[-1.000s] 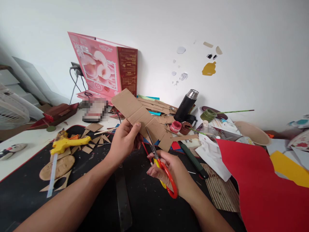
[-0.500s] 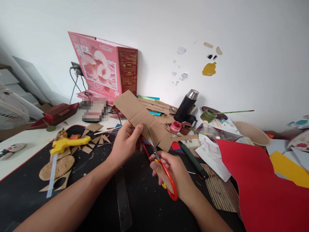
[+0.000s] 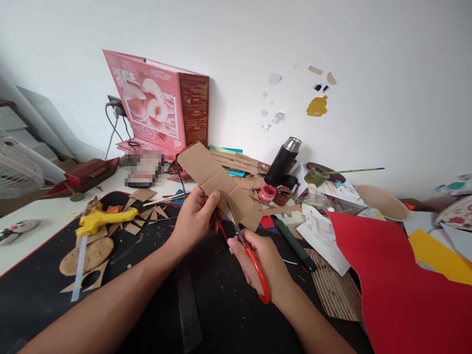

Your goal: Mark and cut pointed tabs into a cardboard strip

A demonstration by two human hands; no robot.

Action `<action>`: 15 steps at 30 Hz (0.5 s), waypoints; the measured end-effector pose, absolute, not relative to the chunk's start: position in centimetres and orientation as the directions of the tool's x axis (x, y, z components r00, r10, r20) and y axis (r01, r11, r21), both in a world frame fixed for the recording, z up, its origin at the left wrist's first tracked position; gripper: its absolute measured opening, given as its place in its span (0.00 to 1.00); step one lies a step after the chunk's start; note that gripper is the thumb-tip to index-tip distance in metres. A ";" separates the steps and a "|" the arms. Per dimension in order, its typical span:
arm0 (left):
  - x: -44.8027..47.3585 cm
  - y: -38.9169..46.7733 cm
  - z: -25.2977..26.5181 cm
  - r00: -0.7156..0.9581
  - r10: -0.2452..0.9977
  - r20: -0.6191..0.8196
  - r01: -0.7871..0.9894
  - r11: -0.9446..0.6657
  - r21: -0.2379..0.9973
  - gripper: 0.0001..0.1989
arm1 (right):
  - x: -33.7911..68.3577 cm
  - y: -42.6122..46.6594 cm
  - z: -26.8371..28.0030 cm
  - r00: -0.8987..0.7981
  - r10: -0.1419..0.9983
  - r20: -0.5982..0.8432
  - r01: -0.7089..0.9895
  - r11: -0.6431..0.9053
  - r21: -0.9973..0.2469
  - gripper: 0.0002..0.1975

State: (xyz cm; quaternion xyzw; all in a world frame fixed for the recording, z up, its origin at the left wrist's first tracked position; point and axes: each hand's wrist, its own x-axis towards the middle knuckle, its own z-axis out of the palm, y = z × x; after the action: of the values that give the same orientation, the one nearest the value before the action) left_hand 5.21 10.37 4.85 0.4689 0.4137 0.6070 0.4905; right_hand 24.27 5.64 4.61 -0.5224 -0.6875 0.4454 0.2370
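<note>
My left hand [image 3: 197, 214] pinches a creased strip of brown cardboard [image 3: 206, 169] near its middle, thumb on top, and holds it tilted above the black mat. My right hand [image 3: 263, 255] grips scissors [image 3: 260, 273] with red and yellow handles. The scissor blades lie at the lower edge of the cardboard, pointing up into it just right of my left thumb. The fingers of my left hand behind the cardboard are hidden. Below the hands a dark metal ruler [image 3: 188, 305] lies on the mat.
At left lie a yellow glue gun [image 3: 106, 219] and cardboard scraps. Behind stand a pink box [image 3: 151, 103] and a black flask [image 3: 282, 162]. To the right are paint jars [image 3: 267, 193], a dark green cutter [image 3: 295, 243], corrugated cardboard [image 3: 337, 290] and a red sheet [image 3: 398, 275].
The cardboard has tilted slightly, its top end shifting down and right. My right-hand fingers have closed further around the scissor handles, and the blades look closer together.
</note>
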 end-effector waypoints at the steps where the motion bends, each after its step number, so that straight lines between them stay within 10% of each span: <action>1: 5.2 10.4 4.8 -0.079 0.983 0.163 -0.202 -0.176 0.963 0.24 | 24.3 5.6 4.5 -0.339 0.931 -0.135 0.511 0.062 -0.857 0.25; 15: 5.5 10.4 4.7 -0.076 0.985 0.152 -0.203 -0.164 0.965 0.28 | 24.0 5.7 4.0 -0.331 0.937 -0.112 0.534 0.088 -0.841 0.18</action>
State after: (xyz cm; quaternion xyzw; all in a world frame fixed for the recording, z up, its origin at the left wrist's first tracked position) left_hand 5.46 10.40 4.72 0.4678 0.4180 0.6028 0.4930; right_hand 24.04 5.69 3.98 -0.5270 -0.6978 0.4225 0.2386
